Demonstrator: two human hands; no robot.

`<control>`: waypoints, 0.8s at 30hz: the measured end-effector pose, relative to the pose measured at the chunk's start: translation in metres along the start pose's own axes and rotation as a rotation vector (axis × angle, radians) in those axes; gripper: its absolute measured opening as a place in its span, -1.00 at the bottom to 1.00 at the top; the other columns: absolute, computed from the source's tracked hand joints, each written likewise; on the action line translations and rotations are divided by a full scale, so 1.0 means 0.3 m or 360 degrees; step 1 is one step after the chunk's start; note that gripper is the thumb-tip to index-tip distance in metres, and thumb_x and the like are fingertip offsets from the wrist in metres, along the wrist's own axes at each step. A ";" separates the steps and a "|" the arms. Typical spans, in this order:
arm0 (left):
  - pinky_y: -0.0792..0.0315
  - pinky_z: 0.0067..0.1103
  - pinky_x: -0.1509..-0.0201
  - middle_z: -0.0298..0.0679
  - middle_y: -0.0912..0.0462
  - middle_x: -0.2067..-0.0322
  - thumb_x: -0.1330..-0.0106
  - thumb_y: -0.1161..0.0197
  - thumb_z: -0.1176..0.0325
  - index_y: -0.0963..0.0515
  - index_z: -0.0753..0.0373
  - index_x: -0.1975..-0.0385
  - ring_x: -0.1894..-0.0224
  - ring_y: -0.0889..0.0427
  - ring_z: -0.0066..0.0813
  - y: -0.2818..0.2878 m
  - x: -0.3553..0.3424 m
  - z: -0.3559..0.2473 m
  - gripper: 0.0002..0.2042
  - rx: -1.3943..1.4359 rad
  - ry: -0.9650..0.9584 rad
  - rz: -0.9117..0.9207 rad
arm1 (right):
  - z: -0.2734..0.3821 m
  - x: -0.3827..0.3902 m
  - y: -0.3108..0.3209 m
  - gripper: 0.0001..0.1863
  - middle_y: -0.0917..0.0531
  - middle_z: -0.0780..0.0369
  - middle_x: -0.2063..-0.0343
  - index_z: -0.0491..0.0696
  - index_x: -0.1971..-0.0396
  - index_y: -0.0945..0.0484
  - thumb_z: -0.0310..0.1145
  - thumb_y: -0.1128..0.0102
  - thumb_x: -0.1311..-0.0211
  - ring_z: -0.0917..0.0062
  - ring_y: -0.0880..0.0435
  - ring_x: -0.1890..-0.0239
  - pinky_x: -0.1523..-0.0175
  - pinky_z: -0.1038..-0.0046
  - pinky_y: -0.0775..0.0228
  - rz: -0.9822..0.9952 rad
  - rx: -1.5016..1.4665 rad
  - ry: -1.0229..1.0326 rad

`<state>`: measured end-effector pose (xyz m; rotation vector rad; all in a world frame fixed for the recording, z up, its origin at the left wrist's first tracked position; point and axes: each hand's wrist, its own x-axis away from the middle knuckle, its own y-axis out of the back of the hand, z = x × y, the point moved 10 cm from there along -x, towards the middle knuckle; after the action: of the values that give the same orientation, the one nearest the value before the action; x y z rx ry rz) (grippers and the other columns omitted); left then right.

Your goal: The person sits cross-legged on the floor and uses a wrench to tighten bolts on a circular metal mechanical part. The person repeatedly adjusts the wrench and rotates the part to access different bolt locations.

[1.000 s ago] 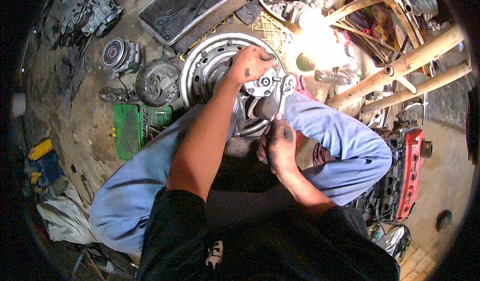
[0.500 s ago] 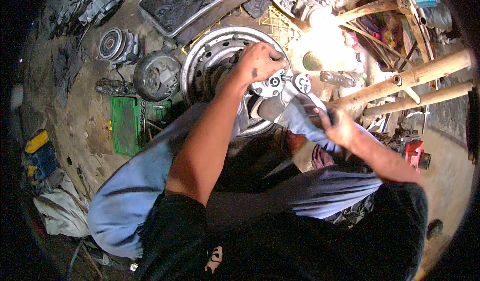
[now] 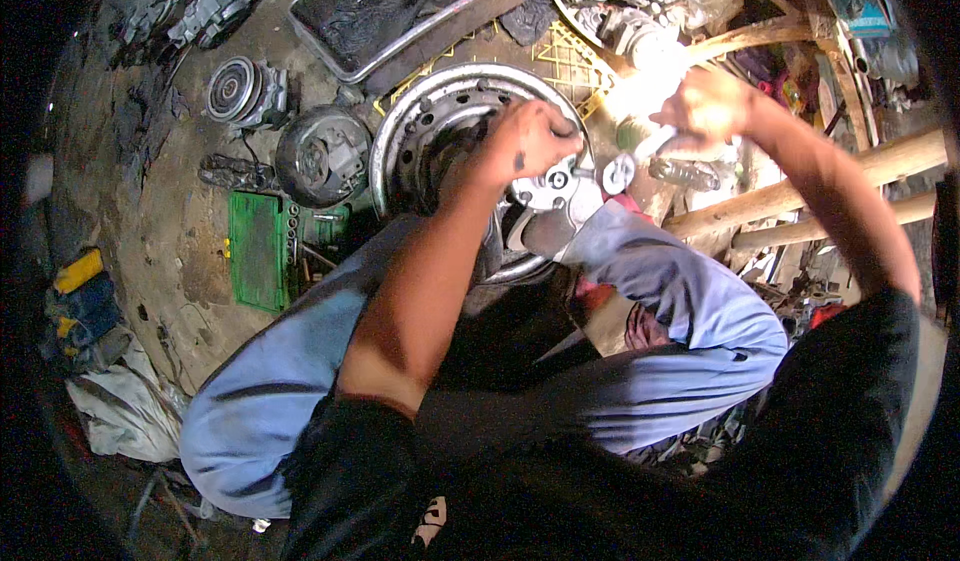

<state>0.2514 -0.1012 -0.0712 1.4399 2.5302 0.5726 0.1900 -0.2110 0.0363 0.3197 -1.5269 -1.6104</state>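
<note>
My left hand (image 3: 530, 139) is closed on a silvery metal part (image 3: 545, 189) with a central bore, held over a steel wheel rim (image 3: 390, 156) between my legs. My right hand (image 3: 705, 111), blurred and lit by bright glare at the upper right, grips the handle of a ratchet wrench (image 3: 618, 173), whose round head is at the right side of that part. Whatever lies under my left fingers is hidden.
A green socket case (image 3: 258, 251), a round housing (image 3: 318, 151) and a pulley unit (image 3: 238, 93) sit on the left. Behind are a metal tray (image 3: 380, 66) and a yellow crate (image 3: 575, 66). Wooden poles (image 3: 730, 211) cross the right; an engine block (image 3: 180, 16) stands top left.
My right hand has swung the wrench handle from below the part out to the right and up to the upper right. My left hand stays on the part.
</note>
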 end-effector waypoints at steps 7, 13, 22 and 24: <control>-0.52 -0.33 0.10 -0.05 -0.68 0.34 -0.07 -0.29 0.01 -0.71 0.12 0.36 0.25 -0.67 -0.04 0.005 0.035 0.015 -0.68 -0.0030 0.0193 -0.0038 | 0.375 0.152 -0.145 -0.59 -0.69 0.01 0.42 -0.12 0.04 -0.60 -0.11 -0.14 -0.31 0.18 -0.67 0.37 0.21 0.24 -0.49 -0.0465 -0.0857 -0.1546; -0.51 -0.33 0.06 -0.15 -0.70 0.34 -0.20 -0.18 -0.01 -0.74 0.03 0.38 0.23 -0.67 -0.09 -0.003 0.025 -0.033 -0.70 -0.0120 -0.0209 -0.0044 | 0.677 -0.081 -0.338 -0.54 -0.65 -0.14 0.27 -0.33 0.16 -0.56 -0.14 -0.09 -0.38 0.18 -0.66 0.17 0.00 0.24 -0.42 -0.1557 -0.1883 -0.2626; -0.52 -0.34 0.03 -0.06 -0.70 0.35 -0.09 -0.29 -0.05 -0.71 0.19 0.35 0.23 -0.68 -0.04 -0.037 0.003 0.025 -0.60 -0.0173 0.0003 0.0040 | 0.553 0.087 -0.258 -0.69 -0.59 -0.20 0.49 -0.29 0.27 -0.60 -0.30 -0.10 -0.36 0.08 -0.67 0.43 0.29 0.25 -0.44 -0.1187 -0.1280 -0.2273; -0.52 -0.34 0.04 -0.03 -0.69 0.37 -0.09 -0.29 -0.04 -0.71 0.19 0.35 0.24 -0.68 -0.04 -0.025 0.011 0.005 -0.61 -0.0116 0.0040 0.0035 | 0.512 0.151 -0.300 -0.74 -0.64 -0.14 0.38 -0.22 0.15 -0.60 -0.35 -0.10 -0.31 0.04 -0.69 0.33 0.21 0.26 -0.49 -0.0927 -0.1140 -0.2174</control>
<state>0.2443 -0.1014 -0.0754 1.4461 2.4876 0.6839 0.0194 -0.1506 0.0045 -1.0378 -1.6018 -2.9978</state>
